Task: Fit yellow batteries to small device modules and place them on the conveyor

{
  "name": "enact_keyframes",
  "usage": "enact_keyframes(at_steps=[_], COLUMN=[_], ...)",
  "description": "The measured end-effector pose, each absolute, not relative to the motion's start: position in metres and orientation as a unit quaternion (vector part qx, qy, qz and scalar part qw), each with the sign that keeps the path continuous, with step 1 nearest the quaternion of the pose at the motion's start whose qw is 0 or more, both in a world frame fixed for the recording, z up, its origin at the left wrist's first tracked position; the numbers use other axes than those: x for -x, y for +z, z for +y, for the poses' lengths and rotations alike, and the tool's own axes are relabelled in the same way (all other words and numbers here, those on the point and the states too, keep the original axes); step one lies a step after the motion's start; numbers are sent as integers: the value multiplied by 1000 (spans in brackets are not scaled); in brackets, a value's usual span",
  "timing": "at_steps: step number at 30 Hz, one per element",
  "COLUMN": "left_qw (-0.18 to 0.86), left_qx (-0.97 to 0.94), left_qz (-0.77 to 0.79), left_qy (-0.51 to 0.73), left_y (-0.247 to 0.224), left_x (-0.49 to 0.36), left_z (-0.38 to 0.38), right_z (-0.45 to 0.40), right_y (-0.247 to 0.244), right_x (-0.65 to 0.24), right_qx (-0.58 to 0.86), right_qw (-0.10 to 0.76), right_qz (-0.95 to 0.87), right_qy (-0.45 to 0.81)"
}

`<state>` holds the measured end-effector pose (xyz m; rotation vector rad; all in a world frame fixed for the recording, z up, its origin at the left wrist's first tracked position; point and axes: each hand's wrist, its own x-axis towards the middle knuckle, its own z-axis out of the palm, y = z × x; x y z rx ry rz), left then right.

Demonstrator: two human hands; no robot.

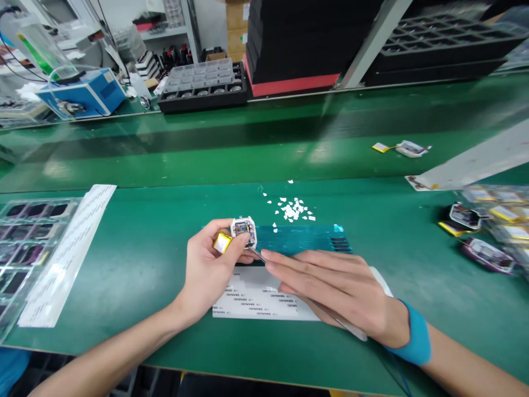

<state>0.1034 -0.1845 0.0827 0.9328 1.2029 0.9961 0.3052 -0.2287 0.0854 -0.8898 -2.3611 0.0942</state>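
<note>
Between thumb and fingers, my left hand (210, 262) grips a white smartwatch case (249, 225) with its circuit board showing. A small yellow-edged battery (222, 242) hangs at the case's left side, against the same hand. My right hand (334, 284) is closed around thin metal tweezers (258, 254), whose tip reaches the lower edge of the case. A blue band circles the right wrist. Beneath the hands lie a white printed adhesive sheet (248, 300) and a strip of blue film (285, 238). Small white scraps (293, 209) are scattered just beyond the film.
At left, a clear tray (37, 226) of dark watch parts stands beside a white paper strip (78, 242). Opened watch cases (490, 256) and batteries lie at right, near a slanted white post (475, 154). Another case (410, 148) with its battery sits farther back.
</note>
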Motion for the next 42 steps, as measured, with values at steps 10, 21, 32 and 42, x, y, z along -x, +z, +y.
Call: enact_keyframes(at_steps=[10, 21, 32, 42], left_qw=[628, 625, 662, 666], left_qx=[-428, -422, -407, -409], left_qz=[494, 470, 451, 447], left_qy=[423, 458, 439, 437], left_y=[86, 85, 81, 82], left_x=[-102, -102, -102, -102], left_z=[-187, -191, -192, -192], right_z=[-227, -227, -230, -231], right_y=[83, 84, 82, 84], right_x=[-303, -302, -305, -307], right_qx=[339, 335, 353, 352], right_qw=[326, 390, 401, 393], right_qz=[-881, -848, -834, -834], right_qy=[37, 127, 140, 160])
